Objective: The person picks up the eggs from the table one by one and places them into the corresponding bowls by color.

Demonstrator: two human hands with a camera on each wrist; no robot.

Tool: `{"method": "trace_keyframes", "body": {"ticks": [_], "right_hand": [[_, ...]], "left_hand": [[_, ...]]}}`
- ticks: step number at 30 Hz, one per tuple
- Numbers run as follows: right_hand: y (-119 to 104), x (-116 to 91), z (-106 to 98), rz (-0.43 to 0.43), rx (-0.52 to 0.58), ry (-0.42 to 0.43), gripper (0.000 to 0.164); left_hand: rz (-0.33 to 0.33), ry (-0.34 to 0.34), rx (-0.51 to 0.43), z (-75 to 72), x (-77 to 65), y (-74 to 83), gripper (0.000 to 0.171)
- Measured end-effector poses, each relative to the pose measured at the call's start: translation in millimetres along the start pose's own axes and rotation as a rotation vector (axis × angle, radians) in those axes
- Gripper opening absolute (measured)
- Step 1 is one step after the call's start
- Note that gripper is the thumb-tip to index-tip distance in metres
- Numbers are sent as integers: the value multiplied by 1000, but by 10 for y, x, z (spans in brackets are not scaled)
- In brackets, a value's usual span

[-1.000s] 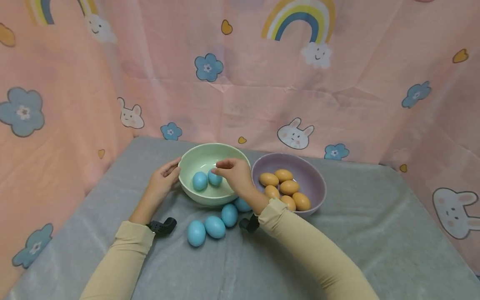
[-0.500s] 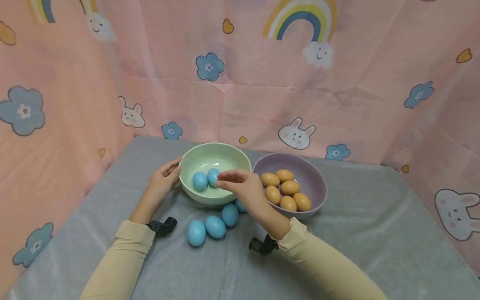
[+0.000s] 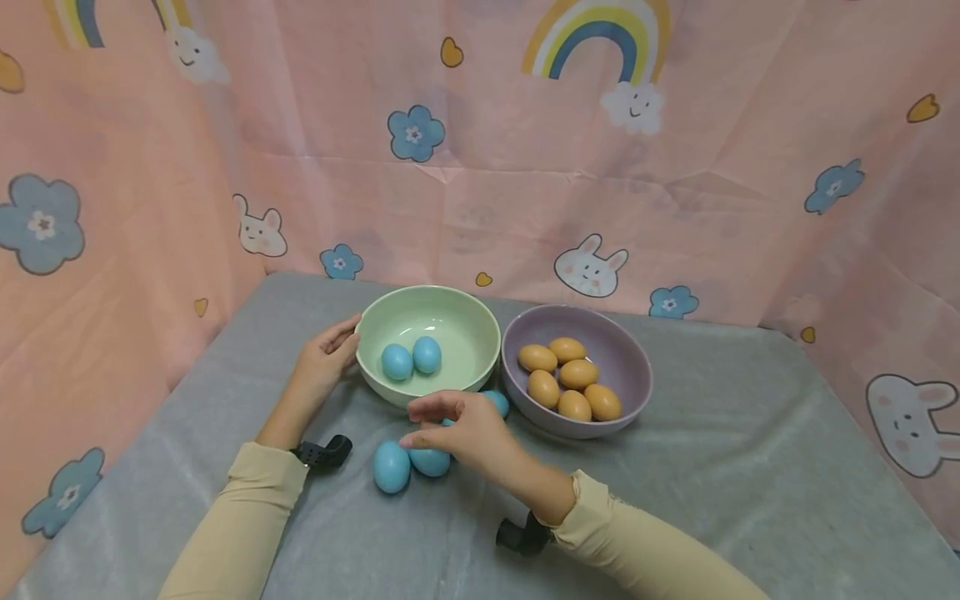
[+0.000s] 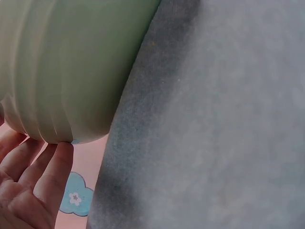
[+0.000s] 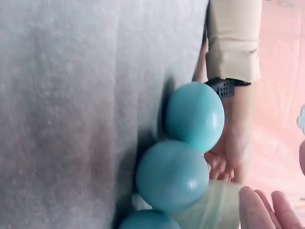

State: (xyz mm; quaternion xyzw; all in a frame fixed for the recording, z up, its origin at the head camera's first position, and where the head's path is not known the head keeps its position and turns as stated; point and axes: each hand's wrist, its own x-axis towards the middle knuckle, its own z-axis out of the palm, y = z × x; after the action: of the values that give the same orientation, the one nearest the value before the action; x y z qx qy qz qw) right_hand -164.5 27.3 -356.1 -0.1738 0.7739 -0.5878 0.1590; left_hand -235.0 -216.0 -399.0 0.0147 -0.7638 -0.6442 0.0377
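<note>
My left hand [image 3: 324, 360] touches the outer left side of a pale green bowl [image 3: 468, 333]; in the left wrist view its fingers [image 4: 53, 174] lie nearly straight against the bowl's wall [image 4: 86, 71]. Two blue eggs [image 3: 427, 355] lie inside that bowl. In front of it, a row of several blue eggs [image 3: 392, 467] sits on the grey cloth, partly covered by my right hand [image 3: 461, 429]. This hand hovers over the row, thumb and fingers apart, holding nothing. In the right wrist view its fingertips [image 5: 274, 210] show at the lower right, apart from the nearest blue egg [image 5: 172, 175].
Right beside the green bowl stands a purple bowl [image 3: 630, 375] with several orange-brown eggs [image 3: 578, 374] in it. Grey cloth [image 3: 750, 433] covers the table. A pink printed curtain [image 3: 480, 192] hangs behind and at both sides.
My right hand has drawn back out of the green bowl, leaving a blue egg there beside another, and moved down over the row of blue eggs. The left hand has stayed at the bowl.
</note>
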Motion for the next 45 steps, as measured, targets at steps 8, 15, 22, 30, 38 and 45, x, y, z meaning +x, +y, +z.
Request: {"method": "trace_keyframes", "body": {"ticks": [8, 15, 22, 30, 38, 45], "right_hand": [[23, -42, 145, 37, -39, -96, 52], [15, -37, 246, 13, -191, -125, 57], [-17, -2, 300, -39, -364, -163, 62], [-7, 60, 351, -125, -589, -163, 59], [-50, 114, 392, -137, -791, -230, 60], [-130, 136, 426, -122, -943, -282, 56]], "left_hand": [[9, -2, 13, -7, 2, -11, 50], [9, 6, 12, -5, 6, -13, 50], [3, 4, 3, -9, -2, -8, 49], [2, -3, -3, -12, -10, -6, 49], [9, -8, -10, -13, -23, 17, 49], [1, 6, 13, -4, -10, 12, 49]]}}
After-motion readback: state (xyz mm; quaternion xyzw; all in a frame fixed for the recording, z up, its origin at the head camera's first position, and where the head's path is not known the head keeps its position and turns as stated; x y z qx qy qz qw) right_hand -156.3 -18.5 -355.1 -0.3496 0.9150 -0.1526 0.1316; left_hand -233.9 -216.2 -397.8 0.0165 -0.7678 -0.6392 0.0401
